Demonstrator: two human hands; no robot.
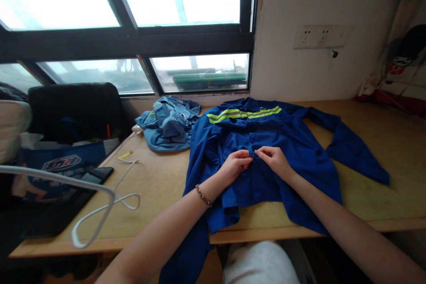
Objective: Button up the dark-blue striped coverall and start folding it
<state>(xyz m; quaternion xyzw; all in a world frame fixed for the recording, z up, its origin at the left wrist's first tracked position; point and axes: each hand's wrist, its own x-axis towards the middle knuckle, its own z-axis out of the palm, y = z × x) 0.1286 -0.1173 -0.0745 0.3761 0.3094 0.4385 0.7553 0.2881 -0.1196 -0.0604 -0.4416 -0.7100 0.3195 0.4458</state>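
The blue jacket (pixel 273 131) lay spread from the table's (pixel 159 182) back edge to its front edge, one sleeve (pixel 186 248) hanging over, while the left hand (pixel 237 164) and right hand (pixel 273 159) each pinched its front placket (pixel 252 182), fingertips close together.

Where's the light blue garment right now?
In the head view, the light blue garment lies crumpled at the far side of the table, left of the dark blue jacket and below the window.
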